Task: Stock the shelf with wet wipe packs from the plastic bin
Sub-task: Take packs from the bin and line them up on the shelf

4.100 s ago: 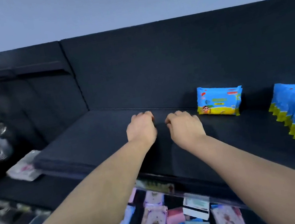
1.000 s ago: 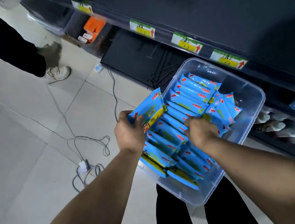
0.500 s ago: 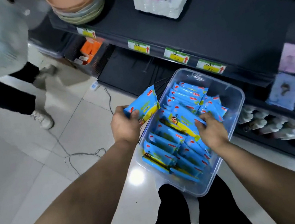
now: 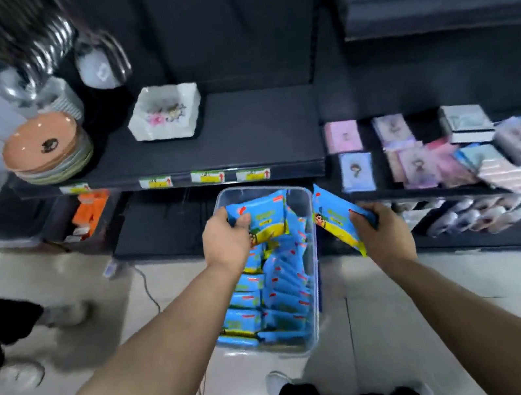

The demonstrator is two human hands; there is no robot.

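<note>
Blue-and-yellow wet wipe packs [image 4: 271,300] are filling the clear plastic bin [image 4: 312,338], which is standing on the pale floor [image 4: 76,383] at the lower centre of the frame, and we are noting two more held clear of it. The left hand [image 4: 225,243] is gripping the first pack [image 4: 268,218] above the bin's far end, with the thumb lying across the pack's near-left corner and the other digits curling underneath, out of sight. The right hand [image 4: 384,232] is pinching the second pack [image 4: 333,219] just right of the bin's rim. Its fingers [image 4: 362,214] are wrapping the pack's right-hand end, so the pack is hanging tilted. We are judging the step in hand to be the carry up to the dark shelf [image 4: 240,125], though we cannot tell which board is being stocked. To do it well, we are advising a hold nearer each pack's middle, since soft wrappers are likely sagging from a corner grip. We are also advising lifting both packs over the price-label strip [image 4: 210,175] and setting them down upright, faces outward, one beside the other.
</note>
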